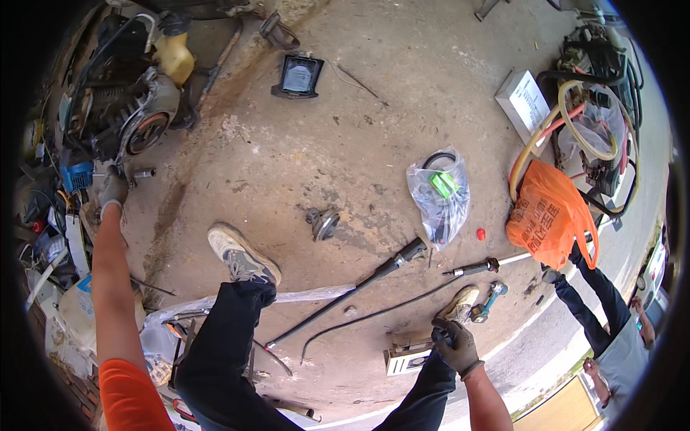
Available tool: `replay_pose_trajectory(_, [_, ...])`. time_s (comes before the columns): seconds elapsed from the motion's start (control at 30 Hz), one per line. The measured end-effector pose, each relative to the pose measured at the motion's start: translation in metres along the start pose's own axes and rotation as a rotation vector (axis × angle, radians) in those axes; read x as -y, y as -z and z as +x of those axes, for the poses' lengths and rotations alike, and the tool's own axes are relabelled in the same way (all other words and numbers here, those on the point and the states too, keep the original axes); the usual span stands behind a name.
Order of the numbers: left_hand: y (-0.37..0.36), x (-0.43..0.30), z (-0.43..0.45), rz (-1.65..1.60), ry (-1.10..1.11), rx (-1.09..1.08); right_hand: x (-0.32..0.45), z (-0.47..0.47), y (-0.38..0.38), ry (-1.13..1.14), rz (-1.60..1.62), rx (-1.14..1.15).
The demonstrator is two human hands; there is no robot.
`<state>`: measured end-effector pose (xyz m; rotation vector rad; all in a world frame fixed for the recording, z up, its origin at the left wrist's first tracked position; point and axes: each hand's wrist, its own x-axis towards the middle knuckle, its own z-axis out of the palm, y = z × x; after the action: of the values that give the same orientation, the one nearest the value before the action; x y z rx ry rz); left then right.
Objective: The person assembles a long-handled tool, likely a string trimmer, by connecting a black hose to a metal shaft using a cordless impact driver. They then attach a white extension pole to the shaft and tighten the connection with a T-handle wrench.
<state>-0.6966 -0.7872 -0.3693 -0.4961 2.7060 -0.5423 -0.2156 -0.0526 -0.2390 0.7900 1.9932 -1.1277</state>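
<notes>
My left hand (114,188), in a grey work glove, reaches into the clutter at the left. Its fingers are at a metal socket tool (144,173), and a blue plastic basket (77,176) is beside them. Whether the fingers grip the tool is unclear. Just above stands a greasy small engine (135,116) with a yellowish tank (175,58). My right hand (457,347), also gloved, is curled over my right knee. Its fingers hide whatever might be inside. A teal cordless power tool (489,303) lies beyond it, next to my shoe.
A black shaft tube (345,293) and flexible shaft (377,312) cross the concrete. A dirty metal part (323,223), clear plastic bag (439,196), orange bag (552,210), white box (524,105) and hose-wrapped machine (593,118) lie further out. Another person (620,350) is at the right.
</notes>
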Motion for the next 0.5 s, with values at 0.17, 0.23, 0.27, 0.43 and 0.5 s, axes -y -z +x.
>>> replay_pose_trajectory(0.17, [0.038,-0.006,-0.066,-0.517,0.045,-0.125,-0.059,-0.064,0.069,-0.156,0.073,-0.145])
replay_pose_trajectory(0.23, [0.068,-0.039,-0.151,-0.792,-0.207,0.029,-0.072,-0.075,0.075,-0.034,0.089,-0.249])
replay_pose_trajectory(0.27, [0.078,-0.072,-0.209,-1.03,-0.233,0.078,-0.073,-0.078,0.074,0.073,0.177,-0.288])
replay_pose_trajectory(0.43, [0.15,-0.258,-0.561,-1.364,-0.297,0.737,-0.054,-0.068,0.063,0.42,0.404,-0.013])
replay_pose_trajectory(0.5, [0.173,-0.323,-0.686,-1.353,-0.408,0.877,-0.059,-0.069,0.081,0.501,0.241,0.044])
